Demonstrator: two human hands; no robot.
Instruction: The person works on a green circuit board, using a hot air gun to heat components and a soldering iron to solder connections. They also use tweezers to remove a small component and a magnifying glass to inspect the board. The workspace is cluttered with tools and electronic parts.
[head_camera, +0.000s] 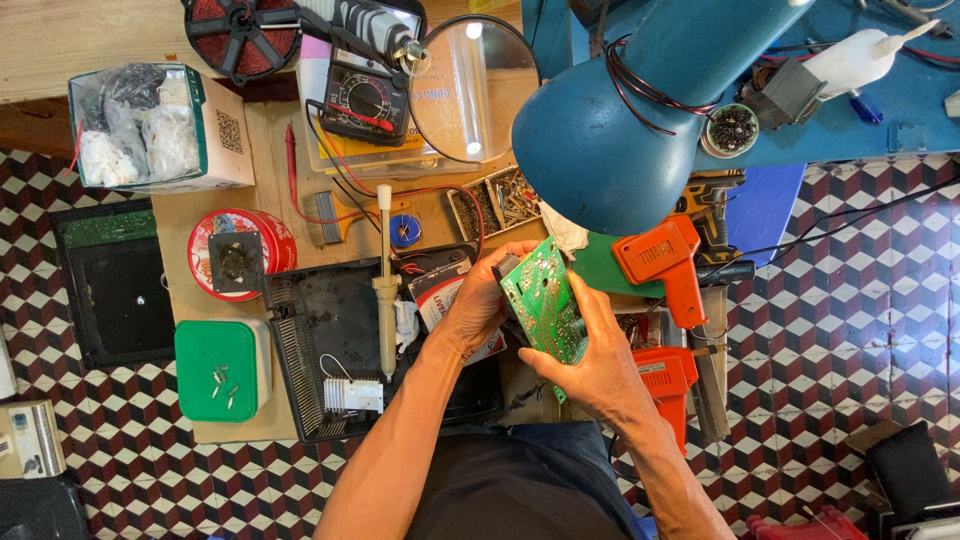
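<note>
Nearest the person, both forearms rise from the lap toward a low work board (250, 425) laid on the checkered floor (850, 300). The left hand (478, 300) curls its fingers around the left edge of a green circuit board (545, 300), and the right hand (590, 365) cups the lower right side of it, thumb pressed on the face, so both hands grip the circuit board. It is held tilted, above the near right part of the work board, just over a black plastic housing (335, 320) that lies open there.

A small finned metal part (352, 395) with a wire loop sits in the near end of the housing. At the near left corner of the work board stands a green lidded box (220, 370) with a few small screws on its lid. Just right of the hands, two orange soldering guns lie near the right edge, one (668, 385) close to the right wrist and the other (668, 265) beyond it.

Farther in, a cream desoldering pump (385, 280) lies lengthwise across the housing, and a round red tin (240, 250) sits left of it. A tray of loose screws (500, 200) lies past the hands.

At the far side, a multimeter (362, 100) rests beside a round magnifying lens (470, 90), with a carton of plastic bags (150, 125) at the far left corner and a red wire spool (242, 35) behind. A blue lamp shade (620, 140) hangs over the far right part.
</note>
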